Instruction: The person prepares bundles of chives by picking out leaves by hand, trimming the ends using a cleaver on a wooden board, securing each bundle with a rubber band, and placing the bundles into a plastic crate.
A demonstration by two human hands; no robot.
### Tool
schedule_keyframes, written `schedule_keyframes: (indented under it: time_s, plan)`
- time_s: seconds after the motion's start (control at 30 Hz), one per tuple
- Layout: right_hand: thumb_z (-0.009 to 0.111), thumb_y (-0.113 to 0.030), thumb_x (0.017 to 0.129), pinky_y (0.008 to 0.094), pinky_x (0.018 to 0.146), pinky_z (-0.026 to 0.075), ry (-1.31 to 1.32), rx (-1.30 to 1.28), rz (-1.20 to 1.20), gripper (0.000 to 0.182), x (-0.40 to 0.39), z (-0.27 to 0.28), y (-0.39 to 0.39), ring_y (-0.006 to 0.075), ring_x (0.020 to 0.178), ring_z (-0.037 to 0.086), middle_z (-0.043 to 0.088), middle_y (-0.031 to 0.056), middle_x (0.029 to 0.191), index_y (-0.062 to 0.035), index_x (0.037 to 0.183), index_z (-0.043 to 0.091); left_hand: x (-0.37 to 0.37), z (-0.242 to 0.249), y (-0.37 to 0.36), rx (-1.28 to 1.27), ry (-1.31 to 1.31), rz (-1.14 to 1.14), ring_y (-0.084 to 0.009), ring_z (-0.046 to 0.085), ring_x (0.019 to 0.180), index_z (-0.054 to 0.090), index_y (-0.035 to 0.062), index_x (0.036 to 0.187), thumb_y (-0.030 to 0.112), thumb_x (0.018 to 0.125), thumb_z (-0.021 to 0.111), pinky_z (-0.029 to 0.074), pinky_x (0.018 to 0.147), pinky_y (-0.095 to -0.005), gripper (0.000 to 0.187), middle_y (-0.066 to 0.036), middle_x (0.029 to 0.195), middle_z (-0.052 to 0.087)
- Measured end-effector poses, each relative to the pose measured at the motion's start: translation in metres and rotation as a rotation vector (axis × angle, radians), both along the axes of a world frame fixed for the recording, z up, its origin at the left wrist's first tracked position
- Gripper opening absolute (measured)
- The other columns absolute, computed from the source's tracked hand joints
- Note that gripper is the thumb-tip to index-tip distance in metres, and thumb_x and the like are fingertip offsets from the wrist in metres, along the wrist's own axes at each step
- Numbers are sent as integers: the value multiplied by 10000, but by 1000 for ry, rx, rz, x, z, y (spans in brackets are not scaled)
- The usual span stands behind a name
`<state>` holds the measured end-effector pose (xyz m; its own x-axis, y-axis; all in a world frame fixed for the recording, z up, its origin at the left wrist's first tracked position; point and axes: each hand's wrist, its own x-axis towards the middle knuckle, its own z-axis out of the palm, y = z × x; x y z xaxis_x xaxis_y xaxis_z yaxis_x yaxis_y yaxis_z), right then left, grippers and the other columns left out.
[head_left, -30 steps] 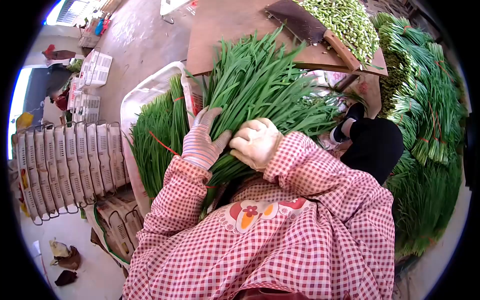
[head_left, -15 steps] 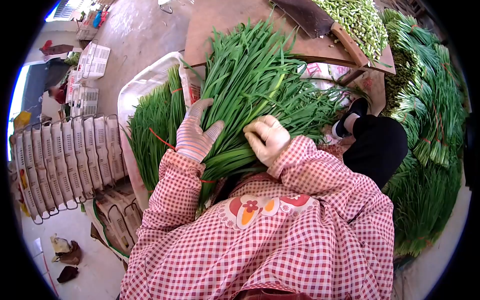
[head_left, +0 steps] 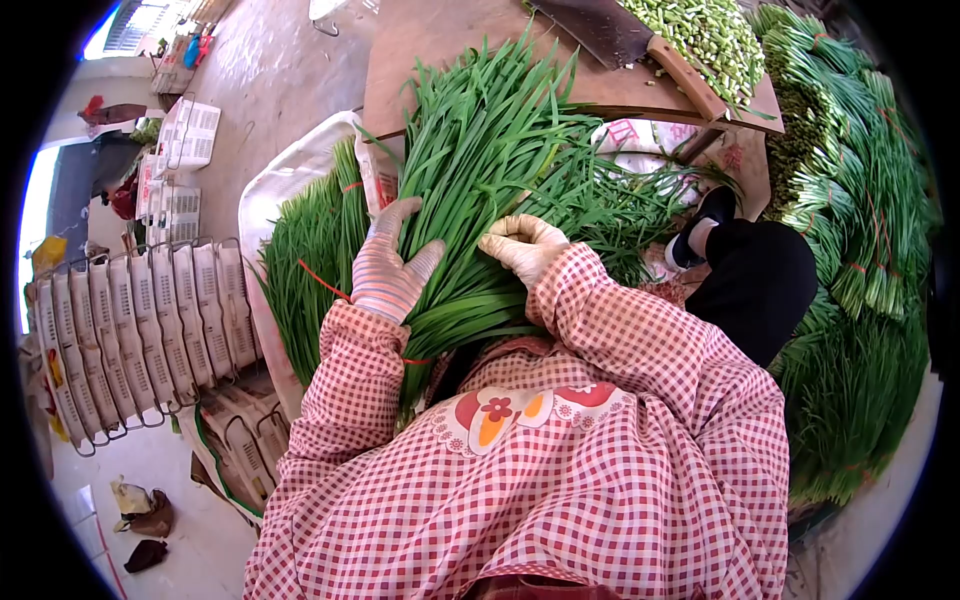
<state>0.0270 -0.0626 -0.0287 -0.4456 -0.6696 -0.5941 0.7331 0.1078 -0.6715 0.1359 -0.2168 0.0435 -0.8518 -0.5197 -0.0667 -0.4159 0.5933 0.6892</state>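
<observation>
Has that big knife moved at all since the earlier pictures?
No. Judged against the wooden board, the big knife lies in the same place, beside the chopped green pieces; only the view shifts.

Dark-bladed wooden-handled cleaver (head_left: 665, 58) and chopped pale-green stems (head_left: 705, 42) cut off at top edge, print on white boxes (head_left: 195, 132) illegible, right cream-gloved hand's (head_left: 530, 248) pinch on long green leaves (head_left: 480, 150) unclear

Produce workshop; bundled greens (head_left: 865, 215) and stacked crates (head_left: 150, 325) show it.
</observation>
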Motion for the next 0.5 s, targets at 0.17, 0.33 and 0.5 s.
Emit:
schedule_keyframes:
  time_s: [0.17,0.33,0.5]
  plan:
    - [802,-132,750,257,738,506,-28,-26,-11,259,-1,-11,-12,108,759,589,652,32,831,-32,907,623,-3,7,3,-8,-57,3,-238,482,1196,507,0,1258,27,718,745,350,1050,-336,591,-140,1238,550]
    - [778,-68,768,254,787,516,-76,-55,-84,194,2,-11,-11,116,765,622,668,22,834,-23,903,647,-3,7,4,9,-59,17,-238,485,1194,509,2,1259,28,720,741,349,1051,-335,587,-138,1239,550]
    - [754,-24,776,258,790,516,-46,-153,-22,200,2,-29,-7,127,790,632,674,33,858,-11,943,645,-1,2,0,-28,-28,-8,-258,509,1169,514,14,1245,41,723,742,372,1027,-339,570,-152,1226,558]
